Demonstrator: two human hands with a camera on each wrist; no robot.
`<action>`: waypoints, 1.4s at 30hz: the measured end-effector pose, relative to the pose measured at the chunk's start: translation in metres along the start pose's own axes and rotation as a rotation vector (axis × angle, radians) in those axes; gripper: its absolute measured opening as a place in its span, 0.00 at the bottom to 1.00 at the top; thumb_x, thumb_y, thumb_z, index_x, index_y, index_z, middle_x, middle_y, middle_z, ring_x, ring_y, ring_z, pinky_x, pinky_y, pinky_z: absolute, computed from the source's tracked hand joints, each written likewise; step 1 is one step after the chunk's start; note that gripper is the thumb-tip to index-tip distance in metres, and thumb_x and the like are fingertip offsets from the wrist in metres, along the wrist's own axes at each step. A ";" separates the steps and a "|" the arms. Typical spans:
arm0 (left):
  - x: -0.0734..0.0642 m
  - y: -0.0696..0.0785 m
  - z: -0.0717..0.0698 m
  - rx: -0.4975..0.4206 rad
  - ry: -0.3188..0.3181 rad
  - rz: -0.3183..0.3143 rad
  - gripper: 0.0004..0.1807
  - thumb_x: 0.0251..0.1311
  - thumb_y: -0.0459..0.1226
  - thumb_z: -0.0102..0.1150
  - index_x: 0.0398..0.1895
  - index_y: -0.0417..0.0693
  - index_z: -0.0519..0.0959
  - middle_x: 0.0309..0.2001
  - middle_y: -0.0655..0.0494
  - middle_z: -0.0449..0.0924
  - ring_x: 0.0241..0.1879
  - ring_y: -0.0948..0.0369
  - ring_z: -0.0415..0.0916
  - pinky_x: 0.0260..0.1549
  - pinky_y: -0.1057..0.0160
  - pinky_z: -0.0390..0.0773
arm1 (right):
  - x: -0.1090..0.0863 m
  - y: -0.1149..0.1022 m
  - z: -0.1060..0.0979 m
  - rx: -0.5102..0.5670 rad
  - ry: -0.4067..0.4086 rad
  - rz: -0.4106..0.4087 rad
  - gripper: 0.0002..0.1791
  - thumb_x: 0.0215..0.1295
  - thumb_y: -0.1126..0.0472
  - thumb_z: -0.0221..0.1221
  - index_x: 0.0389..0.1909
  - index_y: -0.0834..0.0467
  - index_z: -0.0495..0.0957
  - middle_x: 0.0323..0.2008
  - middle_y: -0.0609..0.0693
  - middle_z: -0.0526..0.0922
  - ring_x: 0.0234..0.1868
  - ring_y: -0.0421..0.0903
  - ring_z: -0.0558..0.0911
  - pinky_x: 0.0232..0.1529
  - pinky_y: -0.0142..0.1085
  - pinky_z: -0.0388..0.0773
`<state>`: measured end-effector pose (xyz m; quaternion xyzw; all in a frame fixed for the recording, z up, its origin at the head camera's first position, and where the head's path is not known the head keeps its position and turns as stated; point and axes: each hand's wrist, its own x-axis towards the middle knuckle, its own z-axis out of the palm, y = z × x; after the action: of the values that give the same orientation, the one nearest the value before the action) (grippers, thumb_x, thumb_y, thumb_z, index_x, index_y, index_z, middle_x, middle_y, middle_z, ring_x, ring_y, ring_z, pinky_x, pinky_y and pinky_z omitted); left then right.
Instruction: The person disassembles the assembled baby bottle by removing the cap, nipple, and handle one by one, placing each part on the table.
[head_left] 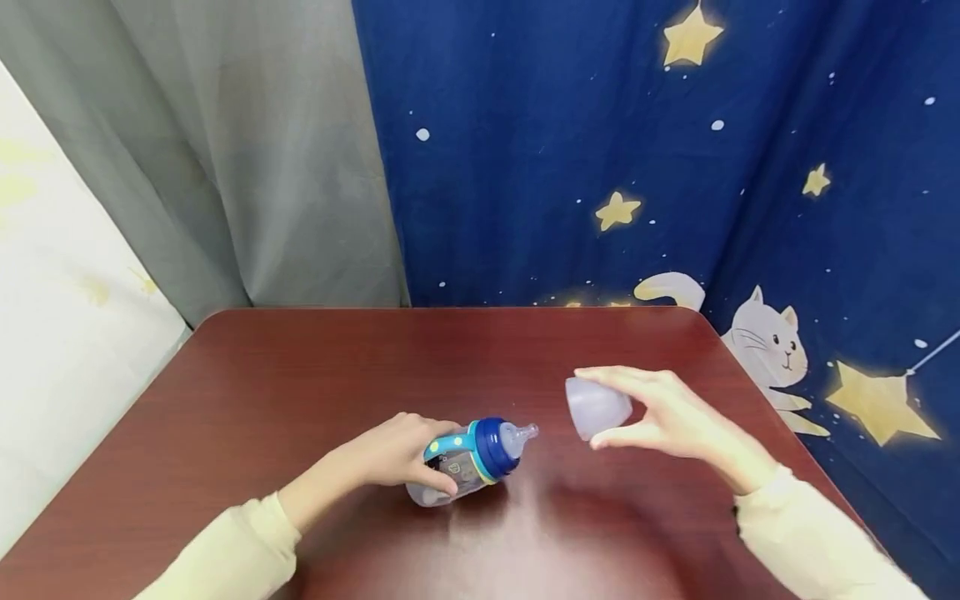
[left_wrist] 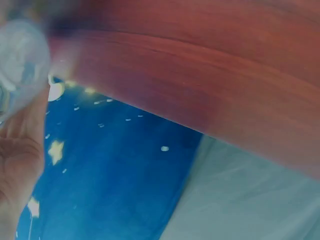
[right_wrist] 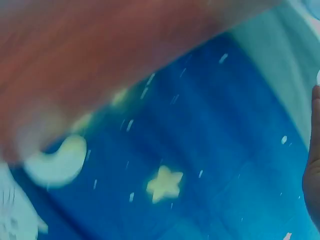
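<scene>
In the head view, my left hand (head_left: 408,450) grips a baby bottle (head_left: 468,458) around its clear body, near the turquoise handle (head_left: 453,443). The bottle is tilted onto its side, its dark blue collar and clear nipple (head_left: 517,437) pointing right. My right hand (head_left: 652,412) holds a translucent cap (head_left: 596,407) between thumb and fingers, its wide rim facing left toward the nipple with a gap between them. The left wrist view catches the bottle's clear base (left_wrist: 22,65) beside the palm. Only an edge of the right hand (right_wrist: 314,150) appears in the right wrist view.
Both hands are over a dark reddish-brown table (head_left: 337,358) with rounded far corners. Behind it hang a grey curtain (head_left: 300,167) and a blue curtain (head_left: 525,167) with stars and a cat. A white cloth (head_left: 60,317) hangs at the left.
</scene>
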<state>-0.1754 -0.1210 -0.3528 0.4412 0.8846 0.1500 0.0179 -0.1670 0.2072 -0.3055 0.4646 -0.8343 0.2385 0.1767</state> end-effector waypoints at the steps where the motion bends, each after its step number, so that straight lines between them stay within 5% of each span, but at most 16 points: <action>1: -0.002 -0.002 -0.002 0.005 0.013 -0.006 0.41 0.40 0.62 0.59 0.51 0.42 0.72 0.37 0.58 0.77 0.31 0.67 0.72 0.30 0.66 0.72 | 0.000 0.001 -0.006 -0.012 0.014 0.024 0.39 0.37 0.45 0.69 0.55 0.52 0.70 0.48 0.44 0.74 0.40 0.39 0.75 0.31 0.25 0.71; 7: -0.001 -0.002 -0.015 -0.054 0.082 -0.026 0.40 0.40 0.62 0.59 0.53 0.47 0.70 0.38 0.62 0.76 0.32 0.69 0.71 0.31 0.68 0.72 | 0.000 0.005 -0.022 -0.054 0.000 0.083 0.39 0.38 0.46 0.69 0.56 0.50 0.69 0.49 0.43 0.73 0.40 0.36 0.74 0.31 0.24 0.70; 16: -0.006 -0.004 -0.012 -0.096 0.123 -0.027 0.39 0.40 0.61 0.59 0.53 0.49 0.70 0.38 0.65 0.75 0.32 0.70 0.70 0.30 0.68 0.72 | -0.014 0.014 -0.021 -0.083 0.038 0.174 0.39 0.37 0.48 0.70 0.56 0.51 0.69 0.49 0.46 0.73 0.36 0.38 0.73 0.29 0.31 0.72; 23: -0.007 -0.002 -0.012 -0.107 0.132 -0.037 0.39 0.40 0.61 0.59 0.54 0.50 0.69 0.39 0.65 0.75 0.32 0.70 0.70 0.29 0.69 0.72 | -0.020 0.015 -0.022 -0.056 0.029 0.313 0.38 0.37 0.44 0.69 0.52 0.48 0.65 0.37 0.41 0.74 0.30 0.36 0.73 0.26 0.31 0.72; 35: -0.007 0.002 -0.011 -0.114 0.128 -0.050 0.41 0.40 0.63 0.57 0.56 0.50 0.68 0.42 0.63 0.75 0.35 0.69 0.71 0.31 0.68 0.72 | -0.022 0.020 -0.029 -0.152 0.065 0.252 0.37 0.35 0.47 0.71 0.51 0.50 0.69 0.41 0.43 0.74 0.30 0.37 0.72 0.26 0.33 0.71; 42: -0.008 0.003 -0.010 -0.130 0.143 -0.051 0.40 0.41 0.62 0.58 0.56 0.51 0.67 0.42 0.63 0.75 0.35 0.69 0.71 0.30 0.68 0.72 | -0.025 0.022 -0.033 -0.240 0.071 0.306 0.38 0.33 0.42 0.69 0.50 0.48 0.69 0.39 0.42 0.75 0.27 0.35 0.71 0.25 0.33 0.69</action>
<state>-0.1700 -0.1279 -0.3433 0.4048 0.8829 0.2376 -0.0128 -0.1708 0.2526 -0.2965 0.2994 -0.9108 0.1775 0.2219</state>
